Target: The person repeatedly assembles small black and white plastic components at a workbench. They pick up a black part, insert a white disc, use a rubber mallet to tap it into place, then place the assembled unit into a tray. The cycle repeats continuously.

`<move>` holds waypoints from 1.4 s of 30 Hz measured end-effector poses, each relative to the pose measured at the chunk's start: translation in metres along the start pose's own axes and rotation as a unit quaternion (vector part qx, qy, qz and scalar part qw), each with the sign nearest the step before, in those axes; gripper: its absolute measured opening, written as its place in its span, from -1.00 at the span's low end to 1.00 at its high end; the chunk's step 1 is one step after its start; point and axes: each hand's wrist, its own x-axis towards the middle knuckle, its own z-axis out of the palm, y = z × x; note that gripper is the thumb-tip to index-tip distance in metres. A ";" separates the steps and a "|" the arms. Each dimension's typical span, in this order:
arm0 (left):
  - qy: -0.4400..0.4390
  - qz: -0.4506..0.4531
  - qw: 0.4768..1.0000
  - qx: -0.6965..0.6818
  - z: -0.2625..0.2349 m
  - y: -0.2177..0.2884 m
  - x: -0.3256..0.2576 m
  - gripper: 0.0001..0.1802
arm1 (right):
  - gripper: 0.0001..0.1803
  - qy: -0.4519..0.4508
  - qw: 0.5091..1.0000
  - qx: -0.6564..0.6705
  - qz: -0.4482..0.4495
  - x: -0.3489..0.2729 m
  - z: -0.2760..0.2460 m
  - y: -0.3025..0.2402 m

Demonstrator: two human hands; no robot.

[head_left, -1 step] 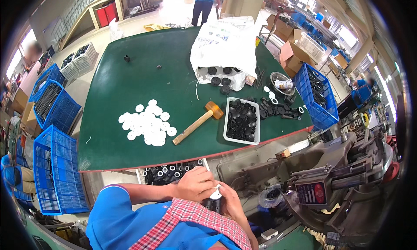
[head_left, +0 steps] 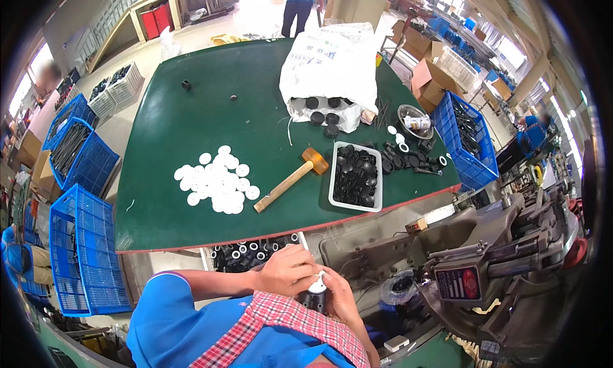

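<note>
Both hands are close to my chest, below the green table's front edge [head_left: 191, 237]. My left hand [head_left: 286, 270] pinches a small white disc [head_left: 317, 282] and holds it on top of a black round part [head_left: 313, 300]. My right hand [head_left: 336, 296] grips that black part from the right side. Just beyond my hands, under the table edge, is a tray of black round parts [head_left: 249, 253], some with white centres. On the table lie a pile of white discs [head_left: 217, 186], a wooden mallet [head_left: 290, 176] and a white tray of black caps [head_left: 355, 176].
A white sack [head_left: 332, 68] spilling black caps lies at the table's far side. Blue crates [head_left: 80, 253] stand to the left, another blue crate [head_left: 469, 141] sits at the table's right end, and a grey machine [head_left: 498, 253] is at the right. A person in blue [head_left: 299, 4] stands beyond the table.
</note>
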 end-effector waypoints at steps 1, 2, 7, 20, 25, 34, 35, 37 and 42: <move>0.006 -0.051 0.998 -0.041 0.003 0.002 -0.002 -0.81 | -0.59 0.004 1.000 -0.009 -0.018 -0.001 0.001 0.000; 0.012 -0.103 0.991 -0.081 0.005 0.004 -0.003 -0.80 | -0.60 0.009 0.999 -0.019 -0.036 -0.002 0.002 0.000; -0.138 -0.403 0.780 -0.458 0.010 -0.015 0.003 -0.56 | -0.58 0.040 0.962 -0.196 -0.183 0.003 0.011 -0.018; -0.142 -0.362 0.824 -0.413 0.055 -0.048 -0.006 -0.59 | -0.64 0.111 0.952 -0.195 -0.206 0.016 -0.014 -0.010; -0.118 -0.332 0.855 -0.380 0.062 -0.033 0.007 -0.50 | -0.55 0.134 0.949 -0.158 -0.239 0.019 -0.025 -0.003; -0.140 -0.312 0.885 -0.317 0.073 -0.036 0.011 -0.53 | -0.55 0.205 0.952 -0.148 -0.174 0.006 -0.038 0.002; -0.133 -0.308 0.886 -0.321 0.075 -0.036 0.010 -0.54 | -0.55 0.203 0.944 -0.176 -0.191 0.006 -0.039 0.004; -0.124 -0.298 0.886 -0.332 0.080 -0.034 0.009 -0.57 | -0.55 0.202 0.925 -0.229 -0.225 0.004 -0.044 0.007; -0.105 -0.335 0.872 -0.342 0.108 -0.049 0.011 -0.61 | -0.55 0.261 0.913 -0.217 -0.225 0.011 -0.054 0.008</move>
